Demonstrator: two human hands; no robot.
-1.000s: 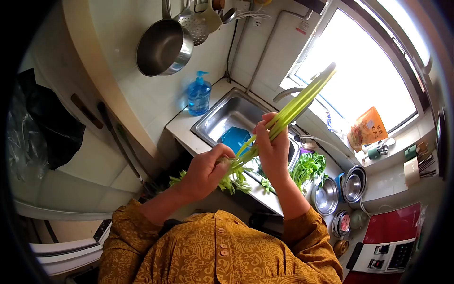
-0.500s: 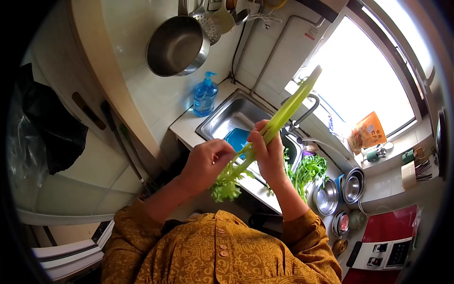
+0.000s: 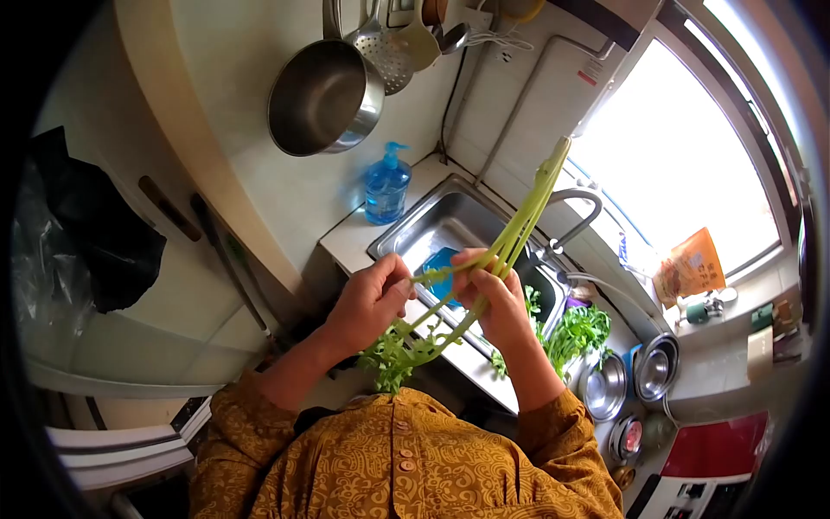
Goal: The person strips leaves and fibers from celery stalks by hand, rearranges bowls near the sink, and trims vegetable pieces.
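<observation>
A bunch of celery [image 3: 529, 210] slants up to the right across the sink, its joined base near the window and its leaves hanging low in front of the counter. Around the middle of the stalks, my right hand [image 3: 494, 296] is closed. My left hand [image 3: 370, 303] pinches one thin stem that branches off to the left. The other stalks pass below that hand, apart from it. Behind the hands lies a blue item [image 3: 439, 266] in the metal sink [image 3: 450, 212].
More leafy greens [image 3: 581, 333] lie right of the sink, beside metal bowls [image 3: 603, 387]. A blue soap bottle [image 3: 386, 186] stands at the sink's left corner. The curved faucet [image 3: 592, 208] rises behind the celery. A pot [image 3: 320, 99] hangs at upper left.
The celery has turned more upright and its stalks have spread apart. My left hand now draws one stem out to the left. The camera view has shifted slightly.
</observation>
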